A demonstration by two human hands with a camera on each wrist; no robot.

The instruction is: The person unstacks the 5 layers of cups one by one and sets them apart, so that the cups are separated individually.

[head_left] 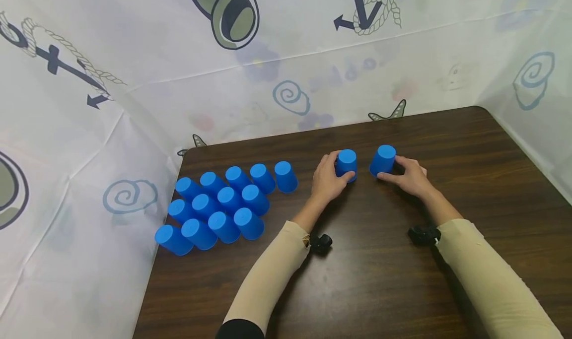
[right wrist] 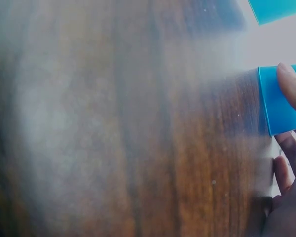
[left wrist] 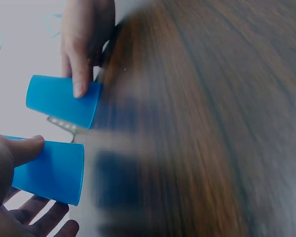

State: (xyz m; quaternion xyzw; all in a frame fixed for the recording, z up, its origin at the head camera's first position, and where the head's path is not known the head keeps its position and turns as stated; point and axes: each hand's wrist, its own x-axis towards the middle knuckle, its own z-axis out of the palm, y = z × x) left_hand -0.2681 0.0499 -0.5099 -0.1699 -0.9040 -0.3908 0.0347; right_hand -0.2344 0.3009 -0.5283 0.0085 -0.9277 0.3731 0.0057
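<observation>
Two blue plastic cups, mouth down, are side by side with a gap between them in the head view. My left hand (head_left: pixel 327 180) grips the left cup (head_left: pixel 345 163), thumb on the near side and fingers round the outer side. The right cup (head_left: pixel 383 159) is between the thumb and fingers of my right hand (head_left: pixel 413 179), slightly tilted. In the left wrist view both cups show, the left-hand cup (left wrist: pixel 52 170) nearer. The right wrist view shows my right thumb on its cup (right wrist: pixel 272 106), cut off by the frame edge. Whether either rim touches the table I cannot tell.
On the left of the brown wooden table (head_left: pixel 357 279) several more blue cups (head_left: pixel 225 227) stand mouth down in three rows. One cup (head_left: pixel 286 177) ends the back row, nearest my left hand. A printed white cloth (head_left: pixel 250 91) hangs behind the table and along its sides.
</observation>
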